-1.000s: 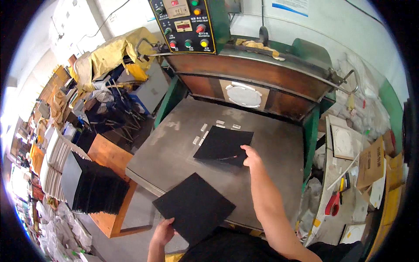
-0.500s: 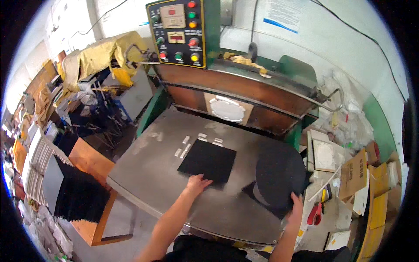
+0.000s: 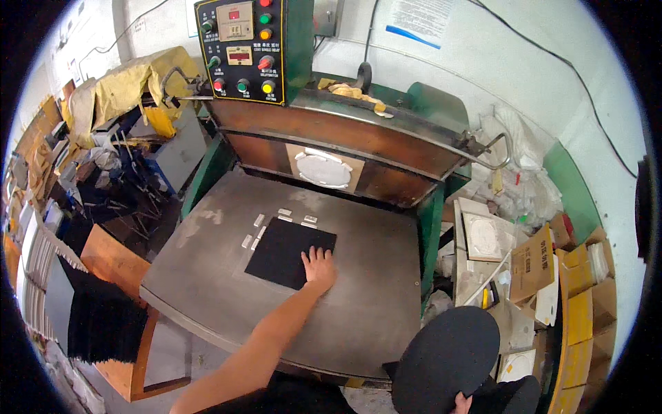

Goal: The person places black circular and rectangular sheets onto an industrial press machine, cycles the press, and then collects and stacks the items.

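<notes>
On the grey metal bed (image 3: 365, 310) of a press lies a square black sheet (image 3: 283, 248). My left hand (image 3: 319, 268) rests on its right part, fingers spread. Several small pale blocks (image 3: 258, 221) sit along the sheet's far and left sides. Past the bed's front right edge, my right hand (image 3: 463, 403) grips the lower rim of a round black disc (image 3: 452, 355), which is tilted up. Only a few of that hand's fingers show. A dark corner (image 3: 390, 370) pokes out at the disc's left side; what it belongs to is mostly hidden.
Behind the bed stands the press head with a pale round plate (image 3: 323, 170) on its face and a control panel (image 3: 240, 52) above. A stack of black sheets (image 3: 107, 321) is at the left. Cardboard boxes (image 3: 531, 262) and a cluttered side table (image 3: 476, 276) flank the right.
My right hand has drawn the black disc off the bed, toward me. My left hand has shifted from the square sheet's near edge onto its top. The view has swung to the right.
</notes>
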`<action>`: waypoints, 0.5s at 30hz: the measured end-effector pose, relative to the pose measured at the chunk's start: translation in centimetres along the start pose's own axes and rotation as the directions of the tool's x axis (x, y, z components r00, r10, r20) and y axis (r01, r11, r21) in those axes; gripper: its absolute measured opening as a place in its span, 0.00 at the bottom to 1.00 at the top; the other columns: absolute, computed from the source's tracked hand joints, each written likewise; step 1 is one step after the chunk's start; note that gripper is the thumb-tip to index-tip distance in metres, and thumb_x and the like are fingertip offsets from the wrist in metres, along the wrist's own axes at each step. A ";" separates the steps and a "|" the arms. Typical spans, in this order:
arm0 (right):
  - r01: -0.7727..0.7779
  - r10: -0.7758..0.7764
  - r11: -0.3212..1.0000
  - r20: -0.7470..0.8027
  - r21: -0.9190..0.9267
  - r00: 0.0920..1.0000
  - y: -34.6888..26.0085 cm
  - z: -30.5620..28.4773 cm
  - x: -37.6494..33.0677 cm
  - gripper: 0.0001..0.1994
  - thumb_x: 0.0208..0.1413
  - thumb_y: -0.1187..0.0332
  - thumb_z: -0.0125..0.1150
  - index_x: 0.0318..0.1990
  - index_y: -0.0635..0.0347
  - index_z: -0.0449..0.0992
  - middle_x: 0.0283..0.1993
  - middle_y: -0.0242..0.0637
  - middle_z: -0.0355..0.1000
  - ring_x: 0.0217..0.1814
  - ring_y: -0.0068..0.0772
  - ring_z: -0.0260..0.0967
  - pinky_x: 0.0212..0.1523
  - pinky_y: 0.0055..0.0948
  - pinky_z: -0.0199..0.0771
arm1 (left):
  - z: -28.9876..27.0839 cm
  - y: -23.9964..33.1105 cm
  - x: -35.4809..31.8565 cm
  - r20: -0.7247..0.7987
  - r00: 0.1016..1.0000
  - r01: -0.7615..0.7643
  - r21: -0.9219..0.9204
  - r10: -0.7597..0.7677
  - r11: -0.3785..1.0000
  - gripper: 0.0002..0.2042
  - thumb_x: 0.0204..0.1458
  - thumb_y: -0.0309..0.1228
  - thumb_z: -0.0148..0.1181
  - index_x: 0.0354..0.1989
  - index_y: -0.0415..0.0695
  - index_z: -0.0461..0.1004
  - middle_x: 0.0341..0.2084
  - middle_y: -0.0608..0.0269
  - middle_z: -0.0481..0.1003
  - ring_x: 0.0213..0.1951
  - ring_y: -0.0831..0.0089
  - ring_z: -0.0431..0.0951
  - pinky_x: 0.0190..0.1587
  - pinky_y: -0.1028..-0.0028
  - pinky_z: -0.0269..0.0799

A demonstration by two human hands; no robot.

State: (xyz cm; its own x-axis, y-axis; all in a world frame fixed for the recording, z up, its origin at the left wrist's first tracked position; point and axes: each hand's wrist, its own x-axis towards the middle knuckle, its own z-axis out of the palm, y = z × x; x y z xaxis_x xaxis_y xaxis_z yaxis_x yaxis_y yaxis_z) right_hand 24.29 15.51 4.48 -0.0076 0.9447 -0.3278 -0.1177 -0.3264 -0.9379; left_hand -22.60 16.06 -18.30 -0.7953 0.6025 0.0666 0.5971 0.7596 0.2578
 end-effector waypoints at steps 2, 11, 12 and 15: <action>0.033 -0.033 0.998 -0.014 0.045 0.999 0.5 -1.1 -2.9 0.35 0.50 0.65 0.62 0.66 0.65 0.60 0.65 0.46 0.61 0.64 0.50 0.59 0.63 0.45 0.59 | 0.6 -0.6 0.3 0.001 0.999 -0.038 -0.033 0.038 0.999 0.27 0.49 0.37 0.58 0.59 0.42 0.65 0.62 0.51 0.63 0.68 0.50 0.53 0.66 0.39 0.42; -0.069 0.100 0.989 -0.243 0.134 0.965 4.0 1.1 -11.6 0.17 0.53 0.69 0.60 0.52 0.54 0.69 0.44 0.29 0.72 0.36 0.23 0.71 0.19 0.20 0.66 | -11.8 3.5 -11.6 0.429 0.502 0.586 -0.808 0.751 0.070 0.23 0.61 0.44 0.53 0.59 0.42 0.67 0.51 0.53 0.74 0.53 0.63 0.74 0.55 0.62 0.69; -0.105 0.119 0.991 -0.209 0.077 0.971 5.0 -0.1 -11.9 0.16 0.53 0.69 0.62 0.50 0.53 0.70 0.42 0.27 0.73 0.31 0.20 0.70 0.15 0.18 0.60 | -14.4 3.5 -14.0 0.486 0.312 0.771 -0.631 0.816 0.082 0.23 0.60 0.42 0.54 0.59 0.41 0.68 0.50 0.56 0.74 0.51 0.64 0.74 0.54 0.63 0.69; -0.127 0.135 0.988 -0.085 0.089 0.987 7.2 -1.3 -12.7 0.10 0.58 0.69 0.59 0.46 0.56 0.71 0.38 0.27 0.73 0.28 0.19 0.67 0.16 0.20 0.59 | -16.3 3.2 -21.0 0.546 0.260 0.652 -0.708 0.796 0.272 0.19 0.60 0.37 0.55 0.56 0.40 0.69 0.47 0.60 0.75 0.47 0.69 0.74 0.50 0.68 0.70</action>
State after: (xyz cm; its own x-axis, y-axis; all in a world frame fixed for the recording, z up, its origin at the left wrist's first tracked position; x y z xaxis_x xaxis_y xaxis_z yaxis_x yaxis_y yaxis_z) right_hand 24.78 1.14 1.72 0.0606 0.8859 -0.4598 -0.2039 -0.4400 -0.8746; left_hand -5.72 1.83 -3.16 0.3257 0.8953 -0.3039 -0.4301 0.4266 0.7957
